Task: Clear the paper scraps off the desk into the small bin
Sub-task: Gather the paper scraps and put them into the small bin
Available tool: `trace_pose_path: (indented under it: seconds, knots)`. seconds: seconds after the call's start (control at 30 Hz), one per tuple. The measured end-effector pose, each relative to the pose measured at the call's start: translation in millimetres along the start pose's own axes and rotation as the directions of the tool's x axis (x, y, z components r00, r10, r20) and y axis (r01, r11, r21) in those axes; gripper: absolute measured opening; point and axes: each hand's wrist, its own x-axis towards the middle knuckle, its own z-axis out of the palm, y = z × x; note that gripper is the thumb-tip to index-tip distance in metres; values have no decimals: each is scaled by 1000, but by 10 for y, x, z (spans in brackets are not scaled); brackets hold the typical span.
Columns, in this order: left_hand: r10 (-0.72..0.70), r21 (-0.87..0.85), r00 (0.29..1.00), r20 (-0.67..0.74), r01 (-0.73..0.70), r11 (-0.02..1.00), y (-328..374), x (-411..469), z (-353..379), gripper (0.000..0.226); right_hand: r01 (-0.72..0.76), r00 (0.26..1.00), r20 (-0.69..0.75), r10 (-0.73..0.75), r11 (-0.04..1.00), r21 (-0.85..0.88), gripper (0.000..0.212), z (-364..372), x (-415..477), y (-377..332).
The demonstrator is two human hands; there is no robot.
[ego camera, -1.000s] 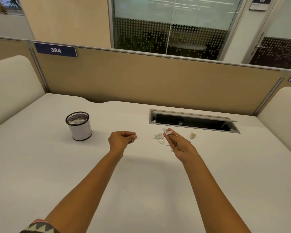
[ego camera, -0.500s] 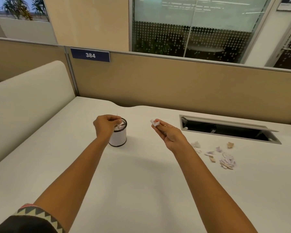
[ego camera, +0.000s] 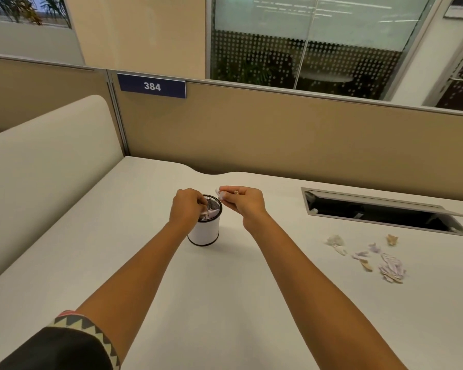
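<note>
1. Left hand (ego camera: 186, 206) sat over small bin (ego camera: 205, 232) mouth, fingers curled; grip contents could not be told
2. Right hand (ego camera: 242, 200) pinched a scrap (ego camera: 221, 194) beside bin rim
3. Remaining paper scraps (ego camera: 390, 268) lay on bench (ego camera: 225, 303), well right

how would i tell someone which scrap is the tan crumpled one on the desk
Start at the open cable hatch set into the white desk on the right. Just in front of its near right end lies a scatter of paper scraps. The tan crumpled scrap sits farthest right and nearest the hatch; its neighbours are white or pale lilac.
</note>
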Motion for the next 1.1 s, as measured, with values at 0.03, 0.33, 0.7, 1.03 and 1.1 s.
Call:
trace_pose_path:
  seconds: [0.03, 0.33, 0.7, 1.03, 1.1]
  knots:
    - [32, 48, 999, 23, -33, 998, -6, 13, 19, 14, 13, 1000, -9, -13, 999, -43, 21, 32, 26, 15]
    - [19, 303, 984, 179, -73, 950, 22, 79, 118, 27, 118, 987, -49, -151, 904, -411, 15, 221, 147, 114]
    - [-59, 393, 954, 295, -65, 917, 130, 160, 36, 30, 76, 988, -97, -120, 925, -373, 16, 180, 181, 113]
    - [-60, -4, 976, 209, 62, 998, 41, 35, -199, 33, 126, 989, 34, -144, 698, -705, 15, 341, 238, -32]
    - [-65, -67, 986, 156, 76, 995, 2, 7, -233, 29, 129, 991, 79, -106, 640, -757, 17, 390, 247, -46]
